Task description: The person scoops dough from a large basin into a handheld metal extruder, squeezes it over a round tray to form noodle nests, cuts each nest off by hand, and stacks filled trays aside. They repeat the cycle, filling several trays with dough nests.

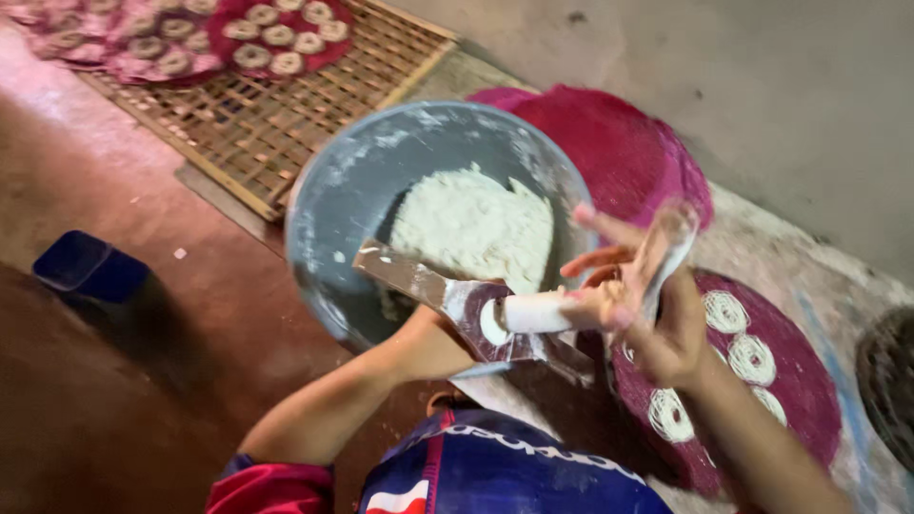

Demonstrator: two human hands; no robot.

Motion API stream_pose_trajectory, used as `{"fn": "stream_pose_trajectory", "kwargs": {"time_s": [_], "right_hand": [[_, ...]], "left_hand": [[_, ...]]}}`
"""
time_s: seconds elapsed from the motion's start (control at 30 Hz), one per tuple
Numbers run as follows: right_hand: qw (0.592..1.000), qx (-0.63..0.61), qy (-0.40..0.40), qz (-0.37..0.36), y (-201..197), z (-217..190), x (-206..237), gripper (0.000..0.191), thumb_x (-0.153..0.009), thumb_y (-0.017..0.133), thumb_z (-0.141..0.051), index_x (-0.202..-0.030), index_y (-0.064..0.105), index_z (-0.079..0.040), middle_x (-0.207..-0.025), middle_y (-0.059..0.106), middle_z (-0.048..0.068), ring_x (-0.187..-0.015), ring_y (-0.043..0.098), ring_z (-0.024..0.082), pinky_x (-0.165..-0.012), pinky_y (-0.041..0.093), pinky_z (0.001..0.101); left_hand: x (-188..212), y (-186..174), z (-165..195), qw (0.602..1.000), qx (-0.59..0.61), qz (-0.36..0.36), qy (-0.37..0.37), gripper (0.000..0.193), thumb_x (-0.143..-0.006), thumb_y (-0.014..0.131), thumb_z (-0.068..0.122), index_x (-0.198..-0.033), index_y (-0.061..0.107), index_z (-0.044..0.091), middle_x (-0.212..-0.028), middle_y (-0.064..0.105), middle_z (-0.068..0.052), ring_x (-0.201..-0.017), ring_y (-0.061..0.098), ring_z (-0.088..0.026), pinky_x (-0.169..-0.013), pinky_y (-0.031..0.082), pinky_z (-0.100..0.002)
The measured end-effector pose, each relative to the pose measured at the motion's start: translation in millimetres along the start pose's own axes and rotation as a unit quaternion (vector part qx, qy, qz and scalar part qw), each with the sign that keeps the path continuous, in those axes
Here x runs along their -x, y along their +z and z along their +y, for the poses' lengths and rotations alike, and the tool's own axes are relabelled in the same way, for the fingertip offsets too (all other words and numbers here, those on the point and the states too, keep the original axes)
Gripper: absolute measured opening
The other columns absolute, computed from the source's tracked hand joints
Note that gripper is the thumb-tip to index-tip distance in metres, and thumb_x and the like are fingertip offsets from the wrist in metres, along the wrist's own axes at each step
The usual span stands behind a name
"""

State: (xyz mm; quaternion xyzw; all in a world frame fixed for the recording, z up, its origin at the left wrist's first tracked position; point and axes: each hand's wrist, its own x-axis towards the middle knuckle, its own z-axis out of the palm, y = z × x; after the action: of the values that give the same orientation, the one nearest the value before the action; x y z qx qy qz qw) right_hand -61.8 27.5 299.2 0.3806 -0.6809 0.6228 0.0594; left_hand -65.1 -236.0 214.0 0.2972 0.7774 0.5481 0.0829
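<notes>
Left hand (433, 343) gripping a dough-smeared wooden press (457, 300) held over a grey bowl (333, 200) of white dough (471, 228). Right hand (633, 305), fingers spread and dusted white, pushing a white roll of dough (538, 312) into the opening of the press. Beside the bowl, round red mats (809, 400) carrying coiled white noodle rings (752, 360); further off, a woven bamboo tray (276, 124) and a blue box (86, 268) on the floor.

Both forearms are bare, the fingers of the right hand (633, 295) dusted with white dough. Short red sleeve on the left arm; blue garment with white lettering and red-white trim below.
</notes>
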Motion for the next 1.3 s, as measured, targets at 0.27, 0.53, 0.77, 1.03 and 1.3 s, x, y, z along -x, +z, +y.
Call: {"fn": "stream_pose_trajectory", "kwargs": {"time_s": [0.27, 0.53, 0.77, 1.03, 1.3], "right_hand": [[0.95, 0.307, -0.061, -0.022, -17, -31, 91, 0.075, -0.097, 0.065, -0.028, -0.162, 0.029, -0.016, -0.162, 0.04, 0.026, -0.148, 0.05, 0.041, -0.119, 0.044, 0.0446], [0.883, -0.265, 0.364, -0.135, -113, -21, 229, 0.09, -0.09, 0.08, -0.05, -0.149, 0.049, 0.011, -0.148, 0.059, 0.024, -0.141, 0.056, 0.032, -0.123, 0.04, 0.0463], [0.913, -0.173, 0.302, 0.213, -137, -44, 364, 0.093, -0.078, 0.083, -0.035, -0.15, 0.041, 0.004, -0.139, 0.059, 0.02, -0.129, 0.057, 0.029, -0.106, 0.042, 0.0424], [0.871, -0.164, 0.297, 0.355, -181, -72, 425, 0.099, -0.081, 0.079, -0.038, -0.157, 0.027, -0.004, -0.141, 0.055, 0.023, -0.131, 0.054, 0.037, -0.113, 0.039, 0.0544], [0.86, -0.212, 0.352, 0.301, -191, -56, 432, 0.09, -0.09, 0.073, -0.052, -0.153, 0.036, 0.001, -0.126, 0.062, 0.02, -0.111, 0.062, 0.032, -0.097, 0.049, 0.0499]], "left_hand": [[-43, 90, 40, 0.988, -0.021, -0.142, 0.059, 0.037, -0.083, 0.077, 0.015, -0.118, 0.07, 0.009, -0.112, 0.075, -0.008, -0.103, 0.072, -0.02, -0.089, 0.055, -0.036], [-87, 164, 20, 0.962, -0.113, -0.19, -0.161, 0.025, -0.085, 0.082, 0.02, -0.098, 0.077, -0.001, -0.106, 0.074, -0.016, -0.101, 0.069, -0.025, -0.092, 0.061, -0.036], [-39, 276, -52, 0.969, -0.136, 0.191, -0.075, 0.094, -0.09, 0.077, 0.016, -0.158, 0.016, -0.006, -0.158, 0.022, -0.035, -0.147, 0.024, -0.044, -0.12, 0.023, -0.045], [-91, 261, -122, 0.933, -0.023, 0.054, -0.355, 0.058, -0.102, 0.041, 0.013, -0.159, 0.033, 0.01, -0.138, 0.06, -0.025, -0.111, 0.066, -0.044, -0.095, 0.052, -0.047], [-208, 241, -94, 0.913, -0.38, 0.042, -0.144, 0.04, -0.107, 0.047, 0.018, -0.14, 0.054, -0.002, -0.144, 0.052, -0.025, -0.137, 0.047, -0.04, -0.114, 0.036, -0.048]]}}
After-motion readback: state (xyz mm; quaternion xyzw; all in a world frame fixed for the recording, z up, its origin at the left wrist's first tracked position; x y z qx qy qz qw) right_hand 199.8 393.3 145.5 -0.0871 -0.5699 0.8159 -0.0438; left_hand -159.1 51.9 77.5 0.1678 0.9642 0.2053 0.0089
